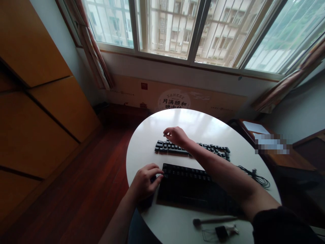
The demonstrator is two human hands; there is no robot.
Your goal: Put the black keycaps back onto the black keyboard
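Observation:
A black keyboard base (188, 193), with rows of keys or switches along its upper part, lies on the round white table (144, 135). My left hand (148, 179) rests at its upper left corner, thumb and forefinger apart, fingertips at the edge. Behind the base, loose black keycaps (172, 149) are laid out in keyboard-like rows. My right hand (176, 135) is raised over the left end of these rows. Its thumb and forefinger pinch a small dark piece that looks like a keycap. My right forearm hides part of the base and the rows.
A coiled black cable (259, 178) lies at the table's right. Near the front edge are a dark-headed brush (203, 222) and a wire tool with a black handle (222, 232). A wooden desk with papers (255, 127) stands to the right, a wooden cabinet (48, 112) to the left.

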